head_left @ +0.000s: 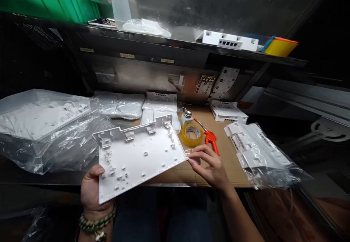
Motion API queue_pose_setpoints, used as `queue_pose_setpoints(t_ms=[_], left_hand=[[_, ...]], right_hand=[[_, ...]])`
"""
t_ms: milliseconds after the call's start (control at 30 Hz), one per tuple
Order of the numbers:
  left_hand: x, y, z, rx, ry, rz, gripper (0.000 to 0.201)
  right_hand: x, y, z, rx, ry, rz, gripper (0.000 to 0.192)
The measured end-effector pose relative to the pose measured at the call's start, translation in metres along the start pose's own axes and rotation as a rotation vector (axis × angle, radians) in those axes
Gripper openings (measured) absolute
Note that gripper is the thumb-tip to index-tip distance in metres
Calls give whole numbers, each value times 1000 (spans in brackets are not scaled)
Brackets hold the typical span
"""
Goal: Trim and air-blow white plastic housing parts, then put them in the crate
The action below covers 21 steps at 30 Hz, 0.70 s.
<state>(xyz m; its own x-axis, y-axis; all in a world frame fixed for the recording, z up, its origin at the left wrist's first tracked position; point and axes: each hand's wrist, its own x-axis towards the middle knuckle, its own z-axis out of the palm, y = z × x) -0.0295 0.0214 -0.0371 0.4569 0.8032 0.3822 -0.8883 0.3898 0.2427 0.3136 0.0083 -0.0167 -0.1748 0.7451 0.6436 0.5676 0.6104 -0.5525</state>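
Note:
A white plastic housing panel (144, 154) is held up over the front of the bench, its inner side with clips and posts facing me. My left hand (91, 191) grips its left edge, thumb on the inner face and fingers hidden behind. At the right corner, my right hand (209, 165) pinches the panel's edge between thumb and fingertips. Just beyond that hand lie a roll of yellow tape (192, 135) and an orange-handled air blow gun (211, 139). A small bottle with a metal top (187, 117) stands behind the tape.
Bagged white panels lie left (46, 114) and right (259, 154). More white panels (228, 110) rest at the back of the cardboard-covered bench (229, 165). Overhead, a shelf (180, 39) carries a green bin (49, 3), a squeeze bottle (120, 4) and another white housing (229, 40).

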Motion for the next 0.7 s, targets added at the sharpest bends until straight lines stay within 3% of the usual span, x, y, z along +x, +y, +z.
queue_pose_setpoints(t_ms=[167, 333, 433, 533, 700], left_hand=[[-14, -7, 8, -8, 127, -42, 77], [-15, -18, 22, 89, 289, -23, 83], [-16, -22, 24, 170, 363, -18, 90], [-21, -22, 21, 212, 335, -38, 91], [-24, -24, 10, 164, 230, -64, 87]], right_hand=[[16, 17, -9, -5, 61, 76, 8], [46, -5, -10, 73, 259, 109, 9], [59, -13, -3, 63, 239, 16, 11], [62, -10, 2, 16, 203, -15, 10], [55, -6, 4, 8, 262, 19, 9]])
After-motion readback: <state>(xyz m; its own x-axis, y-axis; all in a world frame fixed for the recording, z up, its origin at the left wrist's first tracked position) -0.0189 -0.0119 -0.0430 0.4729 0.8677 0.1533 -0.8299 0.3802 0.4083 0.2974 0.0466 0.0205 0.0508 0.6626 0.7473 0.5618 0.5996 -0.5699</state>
